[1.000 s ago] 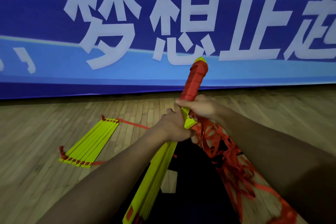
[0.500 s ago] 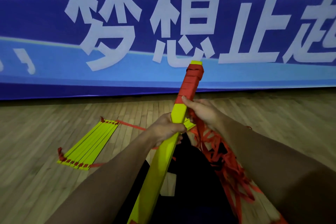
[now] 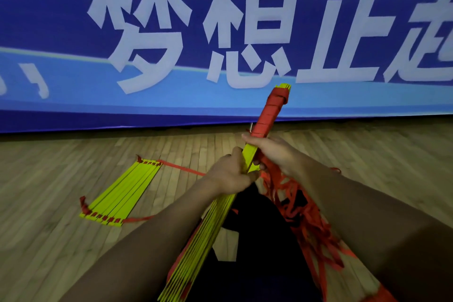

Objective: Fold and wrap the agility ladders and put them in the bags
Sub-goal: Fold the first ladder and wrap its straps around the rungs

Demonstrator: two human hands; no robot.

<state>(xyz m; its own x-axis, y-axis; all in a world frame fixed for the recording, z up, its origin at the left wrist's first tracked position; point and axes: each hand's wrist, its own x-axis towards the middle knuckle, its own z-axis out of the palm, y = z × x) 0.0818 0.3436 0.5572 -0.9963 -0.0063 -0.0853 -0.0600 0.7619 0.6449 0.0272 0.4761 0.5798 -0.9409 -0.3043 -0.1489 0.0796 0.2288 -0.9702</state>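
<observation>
Both hands sit a little lower on the bundle than before, and its yellow sticks now fan out near the bottom. At the left of the frame, a second ladder [image 3: 121,192] lies flat on the wood floor [image 3: 49,240]. In the middle, the left hand [image 3: 230,174] curls its fingers tight around the ladder bundle [image 3: 213,235]. Just right of it, the right hand [image 3: 274,154] pinches the red strap [image 3: 266,119] wound around the top. Loose red strap [image 3: 306,216] hangs at the lower right.
</observation>
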